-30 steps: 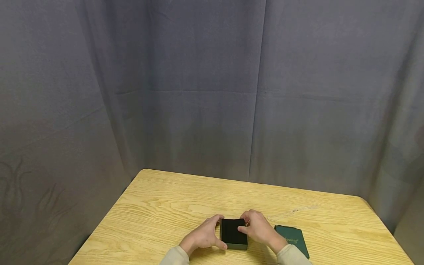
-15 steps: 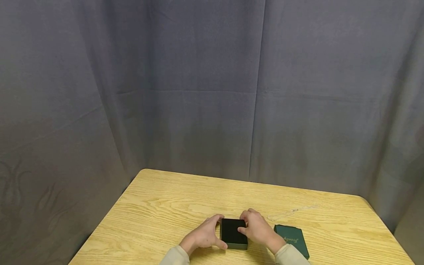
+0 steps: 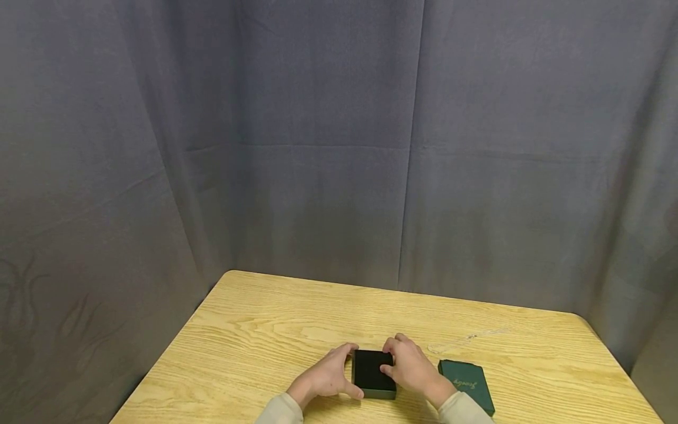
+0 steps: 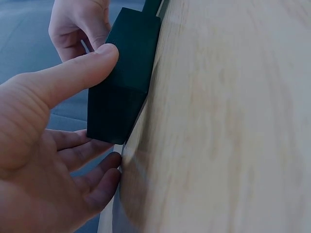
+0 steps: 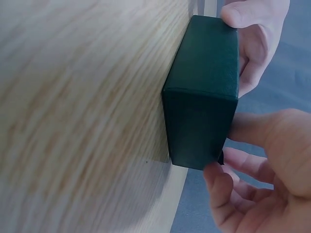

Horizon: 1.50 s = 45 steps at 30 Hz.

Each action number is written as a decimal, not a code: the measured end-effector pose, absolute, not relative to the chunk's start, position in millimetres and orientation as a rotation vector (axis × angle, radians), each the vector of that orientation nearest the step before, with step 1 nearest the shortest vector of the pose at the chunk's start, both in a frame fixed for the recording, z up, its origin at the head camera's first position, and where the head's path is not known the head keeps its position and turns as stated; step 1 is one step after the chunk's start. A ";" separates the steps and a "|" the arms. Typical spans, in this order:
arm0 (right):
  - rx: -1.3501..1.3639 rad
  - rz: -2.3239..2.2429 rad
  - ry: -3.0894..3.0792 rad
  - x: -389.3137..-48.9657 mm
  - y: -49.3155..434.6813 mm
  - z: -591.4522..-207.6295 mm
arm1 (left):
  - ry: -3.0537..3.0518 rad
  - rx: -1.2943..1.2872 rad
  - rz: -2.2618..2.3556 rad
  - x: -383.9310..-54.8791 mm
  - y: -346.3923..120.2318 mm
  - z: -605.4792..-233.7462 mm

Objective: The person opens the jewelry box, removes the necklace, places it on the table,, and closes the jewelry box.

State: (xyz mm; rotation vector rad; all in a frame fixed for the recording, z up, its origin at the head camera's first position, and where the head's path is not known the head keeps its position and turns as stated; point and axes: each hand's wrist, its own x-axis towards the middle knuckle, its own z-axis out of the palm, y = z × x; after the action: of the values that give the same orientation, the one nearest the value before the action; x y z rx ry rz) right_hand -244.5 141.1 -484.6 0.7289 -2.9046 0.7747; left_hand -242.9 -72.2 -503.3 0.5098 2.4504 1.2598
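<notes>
A dark green jewelry box base (image 3: 379,394) sits on the table with a black foam pad (image 3: 369,377) in its top. My left hand (image 3: 328,373) grips the base from the left, thumb at the near side and fingers round the far side. In the left wrist view the thumb lies against the green wall (image 4: 129,63). At the far right corner my right hand (image 3: 412,366) pinches the pad's edge, its thumb over the black top. A small black corner (image 5: 221,157) pokes out by its fingertips in the right wrist view.
To the right lies the green box lid (image 3: 466,383) with gold lettering, partly behind the right sleeve (image 3: 466,407). A thin silvery necklace (image 3: 468,338) is stretched out beyond it. Grey curtains (image 3: 323,147) hang behind the wooden table (image 3: 254,330).
The pad's far edge, slightly curved a second ago, now looks straighter and flatter. My right hand has shifted very slightly left; the left hand holds still.
</notes>
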 end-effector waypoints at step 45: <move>1.027 0.653 -2.961 -240.0 144.8 -487.0 | 2.432 0.525 1.287 -242.8 -74.9 -505.1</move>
State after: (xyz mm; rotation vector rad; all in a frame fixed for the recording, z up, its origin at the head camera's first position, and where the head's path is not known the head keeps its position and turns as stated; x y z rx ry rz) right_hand -240.0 144.8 -487.0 1.0270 -2.9613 0.6532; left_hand -242.8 -74.9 -505.1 0.5245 2.4316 1.2870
